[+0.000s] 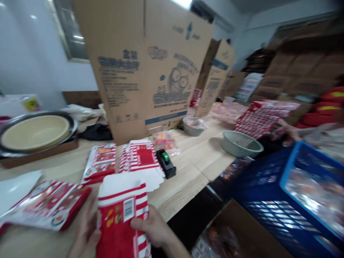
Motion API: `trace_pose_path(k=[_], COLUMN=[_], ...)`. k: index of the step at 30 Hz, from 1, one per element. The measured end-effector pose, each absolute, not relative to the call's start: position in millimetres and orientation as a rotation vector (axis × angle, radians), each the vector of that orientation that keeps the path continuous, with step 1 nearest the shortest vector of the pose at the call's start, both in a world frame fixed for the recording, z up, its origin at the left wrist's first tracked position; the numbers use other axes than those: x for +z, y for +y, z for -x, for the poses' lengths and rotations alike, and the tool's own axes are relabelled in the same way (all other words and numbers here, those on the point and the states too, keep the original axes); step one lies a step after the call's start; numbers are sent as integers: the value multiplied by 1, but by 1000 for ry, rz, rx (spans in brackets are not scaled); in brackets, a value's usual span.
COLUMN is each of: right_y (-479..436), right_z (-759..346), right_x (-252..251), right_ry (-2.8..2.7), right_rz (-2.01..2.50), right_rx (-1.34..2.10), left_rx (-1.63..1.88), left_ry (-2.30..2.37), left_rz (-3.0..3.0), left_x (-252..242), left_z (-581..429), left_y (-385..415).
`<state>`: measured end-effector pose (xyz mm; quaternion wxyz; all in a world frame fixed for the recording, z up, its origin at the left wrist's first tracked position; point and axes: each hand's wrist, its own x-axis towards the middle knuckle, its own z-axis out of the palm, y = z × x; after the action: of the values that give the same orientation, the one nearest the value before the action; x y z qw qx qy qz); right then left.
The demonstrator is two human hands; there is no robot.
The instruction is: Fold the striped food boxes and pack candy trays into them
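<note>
Both of my hands grip a red-and-white striped paper carton (120,218) with a barcode on its face, held upright at the near table edge. My left hand (86,233) is on its left side, partly cut off by the frame bottom. My right hand (152,225) presses its right side. Left of them lies a flat red printed carton (45,204). Ahead are two more striped cartons (99,163) (141,157), and a black device with a green button (166,164) lies beside them. A clear bag of orange food (163,141) lies beyond.
Large printed cardboard sheets (142,68) stand upright along the wooden table (182,179). A grey-green basket (240,143) and a blue crate of packets (303,186) are to the right. Below is an open cardboard box (236,233). A co-worker's hand (288,130) reaches near a red-and-white stack (258,120).
</note>
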<state>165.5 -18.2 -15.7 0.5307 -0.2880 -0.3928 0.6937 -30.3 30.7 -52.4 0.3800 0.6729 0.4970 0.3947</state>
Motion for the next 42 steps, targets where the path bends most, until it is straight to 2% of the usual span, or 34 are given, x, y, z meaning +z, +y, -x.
trace_pose_path(k=[4,8,11,15,19,25,30,35,42], right_y=[-17,-20,-20,-15,-8,-2,2,9,12], right_z=[-167,-167,-168,-169,-170,-177,-181,-180,-180], right_x=[-17,-11,-8,-4,1,15,23,31,31], right_ry=[-888,-906,-889,-913,-1006,-1043,-1383,-1517,-1858], right_rz=[799,983,979,1036,1222,1056,1079,1201,955], right_rx=[1560,1407,1401,1311,1099,1363,1088,1016,663], left_rx=[942,884,862,1108,1008,937,979,948,962], left_ry=[1236,1119,1061,1138,1094,1072,1134,1125,1191], left_rz=[-1060,-910,-971,-1097,-1072,-1193,-1228,-1247,-1373], left_x=[-32,-15,-11,-5,2,11,11,11,11], left_z=[18,12,18,19,18,26,28,31,34], left_y=[-5,-16,-18,-12,-5,-6,-10,-12,-17])
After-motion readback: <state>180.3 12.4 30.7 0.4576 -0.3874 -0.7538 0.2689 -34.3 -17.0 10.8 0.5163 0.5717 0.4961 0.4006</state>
